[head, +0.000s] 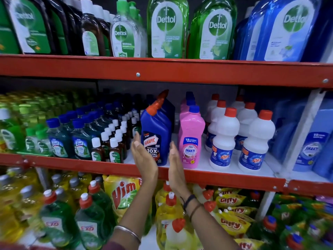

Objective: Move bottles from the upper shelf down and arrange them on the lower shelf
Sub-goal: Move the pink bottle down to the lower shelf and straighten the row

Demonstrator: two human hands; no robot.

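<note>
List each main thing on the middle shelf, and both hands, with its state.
Harpic bottle: upright, capped, at the shelf front, between the hands.
Left hand: open, flat, at the bottle's left side.
Right hand: open, flat, at the bottle's right side; contact unclear.
Pink Shakti bottle: upright, capped.
White Rin bottles: upright, capped, in rows.

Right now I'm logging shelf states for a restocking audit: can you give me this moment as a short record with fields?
setting: red metal shelf rack stocked with cleaning products
target: blue plastic Harpic bottle with orange-red angled cap, upright, middle shelf
right neighbour: pink Shakti bottle with blue cap
left hand: open, flat, beside the Harpic bottle's left side
right hand: open, flat, by its right side
grasp: none; contact cannot be told
</note>
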